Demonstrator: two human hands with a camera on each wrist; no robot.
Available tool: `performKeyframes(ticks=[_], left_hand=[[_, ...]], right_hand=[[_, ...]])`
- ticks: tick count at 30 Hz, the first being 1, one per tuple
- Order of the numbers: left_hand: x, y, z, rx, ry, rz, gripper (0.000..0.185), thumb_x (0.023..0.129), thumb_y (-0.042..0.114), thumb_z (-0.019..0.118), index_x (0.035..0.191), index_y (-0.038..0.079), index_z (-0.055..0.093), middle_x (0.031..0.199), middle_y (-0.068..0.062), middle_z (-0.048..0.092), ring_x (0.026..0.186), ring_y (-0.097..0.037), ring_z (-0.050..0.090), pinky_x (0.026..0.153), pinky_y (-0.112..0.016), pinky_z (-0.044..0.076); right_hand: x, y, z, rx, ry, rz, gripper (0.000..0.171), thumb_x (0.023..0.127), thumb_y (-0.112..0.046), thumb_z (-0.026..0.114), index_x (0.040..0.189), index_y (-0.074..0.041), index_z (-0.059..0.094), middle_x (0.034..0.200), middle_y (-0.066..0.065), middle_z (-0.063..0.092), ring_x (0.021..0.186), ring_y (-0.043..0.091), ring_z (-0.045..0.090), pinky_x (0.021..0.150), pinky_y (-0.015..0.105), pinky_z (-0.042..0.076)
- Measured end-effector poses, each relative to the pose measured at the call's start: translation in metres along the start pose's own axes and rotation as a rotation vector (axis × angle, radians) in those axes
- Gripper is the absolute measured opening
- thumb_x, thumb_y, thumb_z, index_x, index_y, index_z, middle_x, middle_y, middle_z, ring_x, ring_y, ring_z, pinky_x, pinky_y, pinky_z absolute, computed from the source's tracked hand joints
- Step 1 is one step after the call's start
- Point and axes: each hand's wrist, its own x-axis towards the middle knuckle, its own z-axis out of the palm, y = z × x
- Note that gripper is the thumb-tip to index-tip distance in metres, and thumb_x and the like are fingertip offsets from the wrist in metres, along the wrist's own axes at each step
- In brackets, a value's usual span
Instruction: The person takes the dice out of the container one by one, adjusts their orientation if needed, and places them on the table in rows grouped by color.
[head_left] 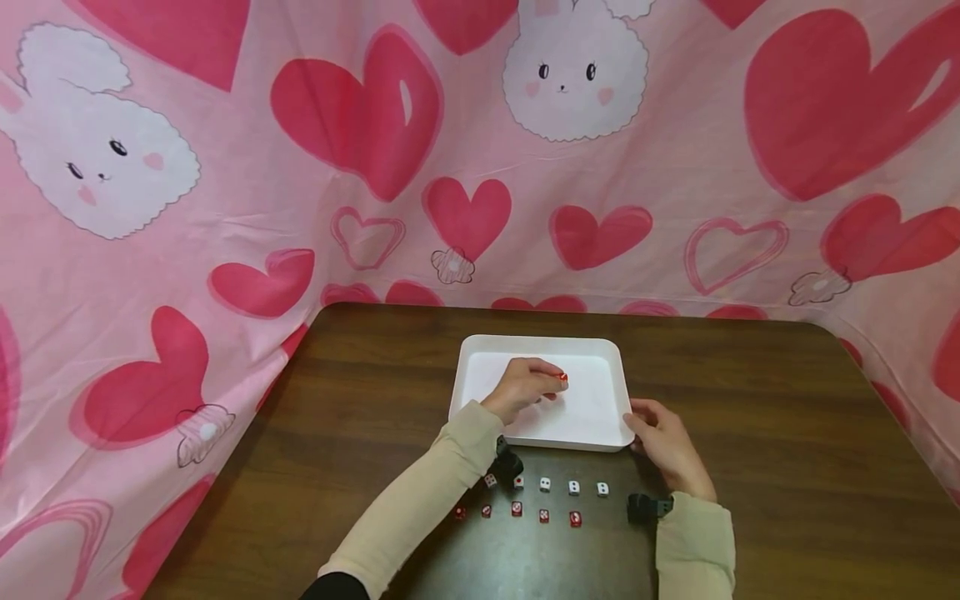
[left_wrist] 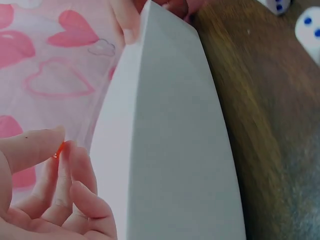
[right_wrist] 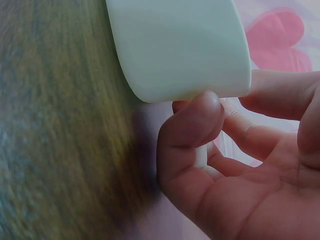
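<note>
I see my left hand over the white tray, fingers pinching what looks like a small red die directly above its floor, while my right hand grips the tray's near-right corner.

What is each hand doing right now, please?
Left hand: pinching a small red die over the white tray.
Right hand: fingers gripping the tray's near right corner.

The tray is plain white, the table dark brown wood-grain. Dice are white or red. The backdrop cloth is pink with red hearts and white bunnies.
</note>
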Motion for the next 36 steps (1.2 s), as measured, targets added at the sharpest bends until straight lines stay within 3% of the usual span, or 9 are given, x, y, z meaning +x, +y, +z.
performKeyframes(ticks=[30, 36], left_hand=[[-0.021, 0.002, 0.000, -0.027, -0.051, 0.035, 0.017, 0.079, 0.009, 0.075, 0.094, 0.003, 0.072, 0.084, -0.007, 0.074, 0.067, -0.010, 0.061, 0.065, -0.024, 0.045], [-0.029, 0.002, 0.003, -0.026, -0.063, 0.094, 0.017, 0.077, 0.003, 0.075, 0.093, 0.002, 0.071, 0.087, -0.011, 0.075, 0.068, -0.009, 0.064, 0.066, -0.023, 0.046]], right_hand=[[0.001, -0.004, 0.001, 0.010, 0.008, 0.018, 0.046, 0.101, -0.018, 0.048, 0.139, 0.007, 0.040, 0.125, 0.026, 0.050, 0.090, 0.020, 0.055, 0.070, 0.024, 0.050], [0.001, -0.004, 0.000, 0.009, 0.007, 0.011, 0.047, 0.101, -0.019, 0.048, 0.139, 0.008, 0.039, 0.125, 0.028, 0.050, 0.090, 0.021, 0.056, 0.069, 0.024, 0.050]])
